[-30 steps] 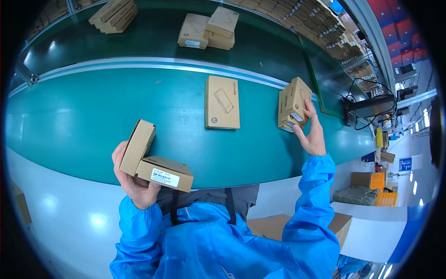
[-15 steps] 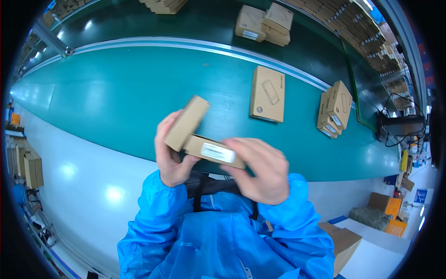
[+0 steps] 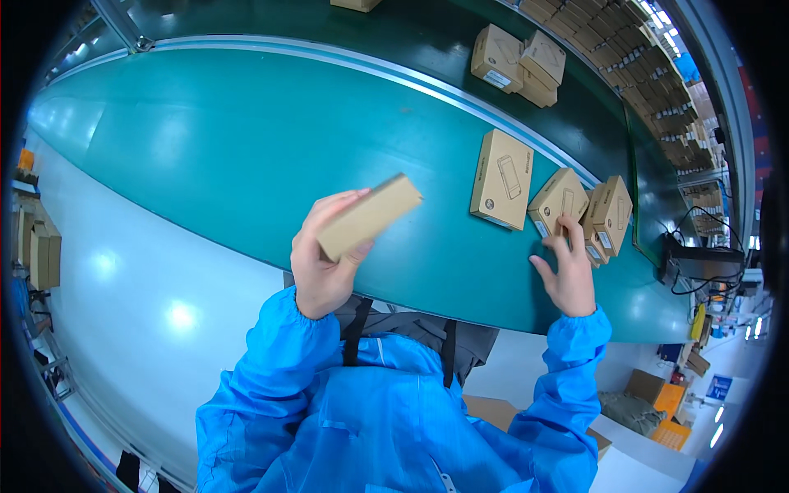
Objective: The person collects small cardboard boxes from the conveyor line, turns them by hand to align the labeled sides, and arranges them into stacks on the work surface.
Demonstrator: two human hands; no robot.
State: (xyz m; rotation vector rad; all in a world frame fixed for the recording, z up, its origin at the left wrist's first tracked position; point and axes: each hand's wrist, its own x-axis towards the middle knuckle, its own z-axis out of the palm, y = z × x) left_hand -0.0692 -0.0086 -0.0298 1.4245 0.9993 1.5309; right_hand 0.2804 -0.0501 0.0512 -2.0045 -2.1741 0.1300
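My left hand [image 3: 329, 263] is closed around a plain brown cardboard box [image 3: 370, 218], held up on edge above the green table [image 3: 246, 156]. My right hand [image 3: 571, 271] is at the right, fingers apart, with fingertips over the near edge of a flat cardboard box [image 3: 560, 197]. That box has a printed line drawing on top and a white label on its side. It leans against a small stack of similar boxes [image 3: 612, 215]. Left of it, another flat printed box [image 3: 503, 178] lies by itself on the table.
Beyond a pale rail [image 3: 394, 70] runs a dark green belt [image 3: 427, 41] carrying a group of boxes [image 3: 497, 57]. Many boxes are piled at the far right [image 3: 649, 66]. A black device with cables [image 3: 703, 263] stands at the table's right end.
My right hand has moved from the held boxes to the right. The labelled box it gripped now lies against the right stack. My left hand still holds its box.
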